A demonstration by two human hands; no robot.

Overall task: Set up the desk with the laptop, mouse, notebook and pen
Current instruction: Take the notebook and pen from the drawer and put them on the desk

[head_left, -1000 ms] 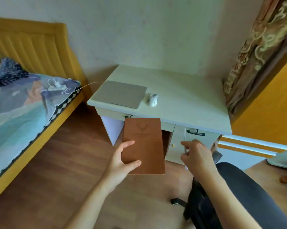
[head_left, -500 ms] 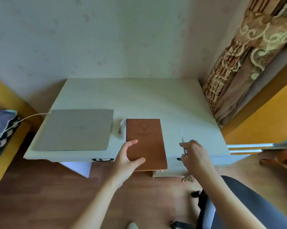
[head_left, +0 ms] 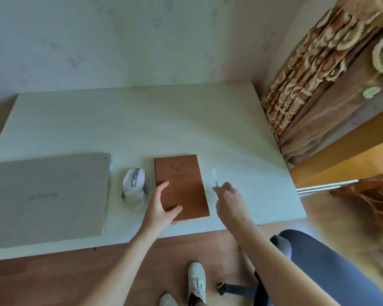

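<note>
A brown notebook [head_left: 181, 187] lies on the pale desk [head_left: 142, 129], just right of the white mouse [head_left: 134, 184] and closed grey laptop [head_left: 44, 197]. The left hand [head_left: 162, 208] grips its near left corner, thumb on the cover. Just right of the notebook, the right hand [head_left: 228, 202] pinches a white pen [head_left: 215, 177]. To finish well, lay the pen flat alongside the notebook, then loosen both hands without nudging the mouse.

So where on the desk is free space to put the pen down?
The desk is bare along the wall behind everything, and on its right part between the notebook and the curtain. It is crowded in front: laptop, mouse and notebook lie close together, with only narrow gaps.
</note>
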